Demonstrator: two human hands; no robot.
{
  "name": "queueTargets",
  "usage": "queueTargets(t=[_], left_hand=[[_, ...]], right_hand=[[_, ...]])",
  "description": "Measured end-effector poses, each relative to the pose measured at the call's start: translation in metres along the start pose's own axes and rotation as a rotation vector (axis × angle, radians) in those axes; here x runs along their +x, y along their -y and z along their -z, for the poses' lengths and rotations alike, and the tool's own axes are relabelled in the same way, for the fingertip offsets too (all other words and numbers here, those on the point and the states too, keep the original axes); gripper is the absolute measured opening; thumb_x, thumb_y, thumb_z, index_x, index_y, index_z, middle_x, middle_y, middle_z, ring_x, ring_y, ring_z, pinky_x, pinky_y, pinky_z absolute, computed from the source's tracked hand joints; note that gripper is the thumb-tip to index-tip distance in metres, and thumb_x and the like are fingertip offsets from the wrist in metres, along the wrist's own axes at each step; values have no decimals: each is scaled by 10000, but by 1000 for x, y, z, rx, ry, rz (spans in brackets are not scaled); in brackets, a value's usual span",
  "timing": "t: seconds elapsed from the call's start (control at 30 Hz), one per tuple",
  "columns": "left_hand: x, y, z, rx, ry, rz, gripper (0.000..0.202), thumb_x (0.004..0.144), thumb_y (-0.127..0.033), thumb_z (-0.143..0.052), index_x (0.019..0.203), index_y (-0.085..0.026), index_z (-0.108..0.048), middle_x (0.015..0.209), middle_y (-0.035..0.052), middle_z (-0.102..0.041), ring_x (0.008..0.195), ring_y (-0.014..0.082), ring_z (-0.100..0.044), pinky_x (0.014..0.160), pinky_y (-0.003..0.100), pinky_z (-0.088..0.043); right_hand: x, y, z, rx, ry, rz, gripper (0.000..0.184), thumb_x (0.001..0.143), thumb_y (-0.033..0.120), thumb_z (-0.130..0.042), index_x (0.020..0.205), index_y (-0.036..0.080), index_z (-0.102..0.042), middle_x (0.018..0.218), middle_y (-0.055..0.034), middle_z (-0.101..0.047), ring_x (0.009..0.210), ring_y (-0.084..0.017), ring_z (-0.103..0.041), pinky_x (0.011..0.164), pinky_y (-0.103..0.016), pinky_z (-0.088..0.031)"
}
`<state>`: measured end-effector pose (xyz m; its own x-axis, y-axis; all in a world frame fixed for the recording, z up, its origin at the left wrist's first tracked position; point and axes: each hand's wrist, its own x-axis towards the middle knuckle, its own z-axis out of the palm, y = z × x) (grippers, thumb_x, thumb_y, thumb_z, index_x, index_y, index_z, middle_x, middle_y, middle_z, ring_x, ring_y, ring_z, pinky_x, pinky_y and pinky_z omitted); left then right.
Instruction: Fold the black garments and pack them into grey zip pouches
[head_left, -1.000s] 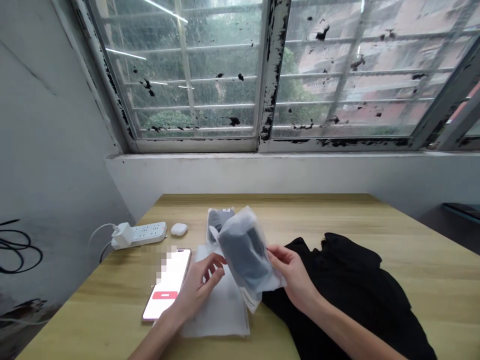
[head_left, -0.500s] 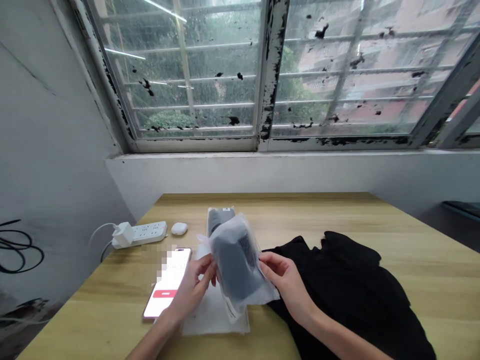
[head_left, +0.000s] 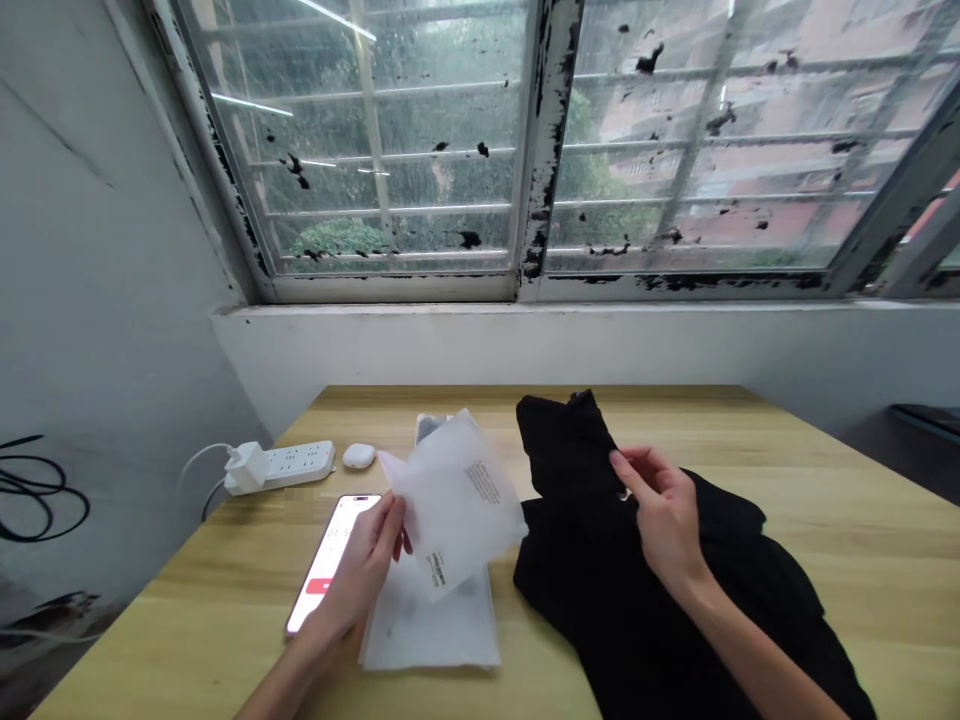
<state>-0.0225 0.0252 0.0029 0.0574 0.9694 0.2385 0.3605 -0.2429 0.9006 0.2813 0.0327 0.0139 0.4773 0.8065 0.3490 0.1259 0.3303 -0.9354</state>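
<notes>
The left hand [head_left: 360,572] grips a translucent white plastic bag [head_left: 457,500] with a small printed label, held above a flat white plastic sheet [head_left: 427,630]. The right hand [head_left: 664,510] seems to pinch a raised fold of a black cloth garment [head_left: 577,450] lying on the light wooden tabletop [head_left: 825,480], though its fingertips are partly hidden.

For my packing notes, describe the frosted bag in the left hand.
The frosted plastic bag is translucent white, flat and looks empty, with small black print in two places. It is held up, tilted, above the table, pinched near its lower left edge by the left hand, over a white plastic sheet.
</notes>
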Motion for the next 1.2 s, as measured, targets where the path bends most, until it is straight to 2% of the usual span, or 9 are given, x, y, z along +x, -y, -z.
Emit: queueTargets(t=[0.2, 0.33, 0.43, 0.57, 0.63, 0.73, 0.9, 1.03, 1.2], left_hand=[[-2, -1, -1, -53, -19, 61, 448, 835, -587, -560, 553, -249, -477, 535, -31, -491, 544, 178, -489, 569, 284, -443], [-3, 3, -1, -144, -101, 183, 379, 791, -597, -591, 708, -227, -617, 667, -6, -610, 634, 196, -563, 602, 286, -481], [-2, 4, -1, -313, -113, 299, 403, 721, -602, -661, 804, -208, -679, 746, 8, -666, 722, 212, -609, 674, 294, -501], [-1, 4, -1, -434, 2, 333, 404, 671, -586, -720, 782, -199, -695, 739, 15, -670, 729, 215, -613, 710, 306, -505], [-2, 5, -1, -429, 68, 331, 402, 676, -590, -732, 747, -198, -684, 693, 1, -630, 680, 196, -584, 678, 298, -499], [-5, 3, -2, -366, 139, 280, 402, 746, -605, -694, 766, -204, -678, 680, -13, -578, 624, 171, -523, 613, 280, -471], [-4, -5, -4, -204, 64, 107, 433, 834, -645, -592, 815, -216, -643, 705, -23, -559, 579, 145, -461, 526, 244, -412], [0, -7, -5, -176, 44, 87, 460, 817, -657, -615, 709, -212, -584, 644, -45, -500, 523, 121, -425, 459, 220, -373], [0, -6, -5, -179, -14, 75, 443, 815, -595, -659, 633, -207, -545, 566, -72, -441, 453, 93, -385, 443, 211, -379]], right_hand=[[10, -7, 8, -666, 226, 226, 178, 757, 350, -577, 613, 246, -590, 540, -3, -593, 513, -199, -546, 534, -316, -405], [-1, -9, -1, -718, 136, 473, 85, 793, 283, -564, 782, 244, -639, 797, -78, -728, 782, -293, -652, 739, -424, -496], [-14, -4, -10, -568, 220, 595, 107, 907, 284, -544, 949, 241, -632, 935, -95, -764, 871, -281, -684, 790, -420, -529], [-34, 0, -25, -216, 528, 272, 162, 957, 408, -570, 988, 253, -540, 1041, -94, -765, 876, -237, -720, 752, -364, -557], [-42, -2, -33, -20, 653, 29, 290, 936, 518, -605, 952, 258, -479, 903, -57, -768, 803, -221, -729, 712, -340, -555], [-50, -9, -41, 193, 691, -212, 468, 830, 603, -724, 937, 263, -422, 732, 5, -739, 670, -188, -711, 634, -294, -532], [-54, -11, -43, 250, 652, -281, 522, 761, 558, -814, 992, 251, -460, 706, 18, -729, 570, -142, -652, 534, -236, -480], [-55, -7, -41, 218, 682, -247, 432, 743, 532, -825, 962, 218, -625, 715, 22, -675, 537, -113, -591, 476, -215, -447], [-55, -11, -39, 120, 652, -248, 431, 736, 526, -816, 995, 182, -797, 539, 29, -618, 468, -115, -507, 460, -248, -436]])
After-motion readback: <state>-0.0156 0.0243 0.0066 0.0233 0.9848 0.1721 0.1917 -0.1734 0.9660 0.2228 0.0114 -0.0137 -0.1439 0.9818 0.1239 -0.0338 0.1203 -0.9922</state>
